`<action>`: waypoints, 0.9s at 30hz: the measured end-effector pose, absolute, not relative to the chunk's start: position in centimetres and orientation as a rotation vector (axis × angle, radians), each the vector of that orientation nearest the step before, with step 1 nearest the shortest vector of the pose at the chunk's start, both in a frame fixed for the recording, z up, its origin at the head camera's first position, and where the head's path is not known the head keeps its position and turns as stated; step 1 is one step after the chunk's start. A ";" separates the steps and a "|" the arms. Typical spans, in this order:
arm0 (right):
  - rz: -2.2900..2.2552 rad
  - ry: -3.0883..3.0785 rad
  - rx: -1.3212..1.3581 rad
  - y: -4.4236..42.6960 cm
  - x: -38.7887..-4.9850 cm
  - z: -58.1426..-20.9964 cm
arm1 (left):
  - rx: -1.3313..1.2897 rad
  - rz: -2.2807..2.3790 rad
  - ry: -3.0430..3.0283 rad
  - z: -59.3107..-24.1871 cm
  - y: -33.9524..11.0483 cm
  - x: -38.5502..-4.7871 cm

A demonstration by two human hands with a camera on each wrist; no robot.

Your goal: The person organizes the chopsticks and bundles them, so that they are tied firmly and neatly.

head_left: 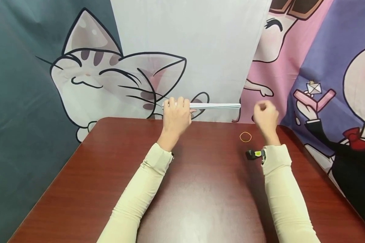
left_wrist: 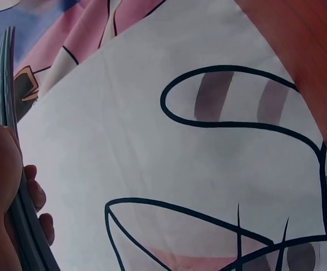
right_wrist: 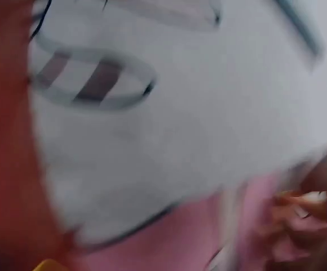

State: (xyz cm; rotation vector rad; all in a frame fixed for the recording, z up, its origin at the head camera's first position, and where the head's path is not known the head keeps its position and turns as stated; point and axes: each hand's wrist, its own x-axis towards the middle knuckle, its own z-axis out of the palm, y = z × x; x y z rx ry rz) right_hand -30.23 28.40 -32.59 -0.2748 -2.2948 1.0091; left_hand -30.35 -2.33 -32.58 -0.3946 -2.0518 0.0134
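Observation:
A bundle of long, thin, pale grey-green strips or sticks (head_left: 219,106) (left_wrist: 5,79) extends sideways above the table's far edge. My left hand (head_left: 176,116) (left_wrist: 0,175) grips it near its left end, fingers curled over it. To the right of the bundle's free end, and apart from it, is my right hand (head_left: 266,116) with its fingers curled. The right wrist view is blurred; there the hand (right_wrist: 310,226) shows at the lower right, and whether a small thing is between the fingers is unclear. One end of the bundle (right_wrist: 299,22) appears at the top.
A thin yellow ring, like a rubber band (head_left: 245,141), lies on the reddish-brown table (head_left: 200,189) near its far edge. A small black object with a yellow-green patch (head_left: 253,155) is at my right wrist. Behind the table hangs a printed cloth (head_left: 185,30) with cartoon figures.

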 end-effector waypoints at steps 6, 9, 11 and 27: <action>0.806 -3.029 -0.531 32.3 -31.2 -40.0 | -0.393 0.000 -2.062 -32.3 -2.6 -30.3; 0.749 -3.085 -0.652 32.9 -31.3 -42.2 | -0.397 -0.015 -2.065 -32.2 -2.5 -30.3; 0.733 -3.077 -0.700 33.1 -31.4 -43.0 | -0.394 -0.016 -2.068 -32.1 -2.5 -30.3; 0.688 -3.019 -0.732 32.4 -31.8 -43.4 | -0.384 -0.052 -2.066 -31.3 -2.6 -30.0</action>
